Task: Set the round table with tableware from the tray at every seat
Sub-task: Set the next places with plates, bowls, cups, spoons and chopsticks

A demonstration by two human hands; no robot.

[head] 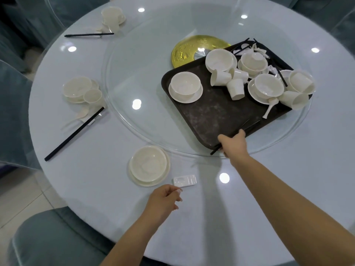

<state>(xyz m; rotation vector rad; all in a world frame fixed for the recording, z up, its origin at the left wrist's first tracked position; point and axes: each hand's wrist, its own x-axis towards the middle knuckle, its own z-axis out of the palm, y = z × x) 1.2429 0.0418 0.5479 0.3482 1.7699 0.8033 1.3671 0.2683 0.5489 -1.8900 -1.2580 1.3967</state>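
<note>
A dark tray (213,116) lies on the glass turntable (134,73), loaded with several cream bowls on plates, cups (235,89) and spoons. My right hand (233,144) grips a pair of black chopsticks (216,149) at the tray's near edge. At the near seat a bowl on a plate (148,166) stands on the table. A white chopstick rest (185,180) lies beside it. My left hand (165,199) hovers just below the rest with fingers loosely curled, and whether it pinches anything cannot be seen.
Two seats on the left are laid: bowl, cup, spoon and chopsticks (74,134) at one, a similar set (112,15) farther back. A gold disc (189,48) sits at the turntable's centre. Grey-blue covered chairs (48,239) ring the table.
</note>
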